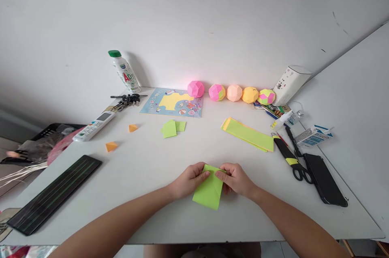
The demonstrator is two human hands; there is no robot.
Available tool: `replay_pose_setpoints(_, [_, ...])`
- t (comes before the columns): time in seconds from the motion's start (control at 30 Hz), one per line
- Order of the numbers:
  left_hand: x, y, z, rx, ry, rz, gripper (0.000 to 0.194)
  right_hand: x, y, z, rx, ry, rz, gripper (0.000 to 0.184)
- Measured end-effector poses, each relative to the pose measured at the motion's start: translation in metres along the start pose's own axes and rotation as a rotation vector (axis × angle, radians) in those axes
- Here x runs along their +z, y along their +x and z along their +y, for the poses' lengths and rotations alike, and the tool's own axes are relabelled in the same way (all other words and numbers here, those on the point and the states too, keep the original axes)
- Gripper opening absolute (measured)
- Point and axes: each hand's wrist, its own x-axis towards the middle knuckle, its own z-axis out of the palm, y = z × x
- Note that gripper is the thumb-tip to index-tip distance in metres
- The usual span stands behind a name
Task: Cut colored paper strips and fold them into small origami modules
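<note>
A partly folded green paper [208, 192] lies on the white table [146, 168] near the front edge. My left hand [189, 179] pinches its upper left corner, fingers closed on the fold. My right hand [235, 179] pinches its upper right corner in the same way. The top of the sheet is folded into a point between my fingertips. Folded green pieces [172, 128] lie farther back, and a stack of green and yellow strips [249, 134] lies to the right of them.
Several paper balls [234, 93] line the wall. Scissors [296, 156], a phone [325, 179], a glue bottle [281, 121] and a box [313, 136] sit right. A remote [94, 125], keys [127, 99], a bottle [124, 71], two orange pieces [111, 146] and a dark board [54, 193] sit left.
</note>
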Motion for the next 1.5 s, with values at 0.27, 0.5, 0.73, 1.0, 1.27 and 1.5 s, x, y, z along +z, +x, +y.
replay_pose_setpoints(0.27, [-0.0023, 0.0008, -0.0038, -0.003, 0.021, -0.005, 0.034, -0.0002, -0.0005, -0.0029, -0.006, -0.002, -0.008, 0.034])
replay_pose_setpoints(0.5, [-0.0005, -0.0001, -0.0021, 0.001, -0.043, 0.0, 0.034, 0.0012, -0.001, -0.0052, 0.006, 0.025, -0.001, 0.034])
replay_pose_setpoints(0.73, [-0.0017, 0.0011, 0.0, 0.002, -0.132, 0.027, 0.038, 0.0008, -0.0028, -0.0056, -0.015, 0.037, 0.004, 0.033])
replay_pose_setpoints(1.0, [-0.0009, 0.0002, 0.0018, 0.0, -0.131, 0.031, 0.039, 0.0011, -0.0011, -0.003, -0.005, 0.037, 0.006, 0.037])
replay_pose_setpoints(1.27, [-0.0011, 0.0003, 0.0004, 0.025, -0.14, 0.019, 0.038, 0.0001, -0.0019, -0.0037, -0.01, 0.033, 0.006, 0.036])
replay_pose_setpoints(1.5, [0.0, -0.0001, 0.0023, 0.008, -0.127, 0.035, 0.04, 0.0005, -0.0019, -0.0051, -0.005, 0.044, -0.002, 0.038])
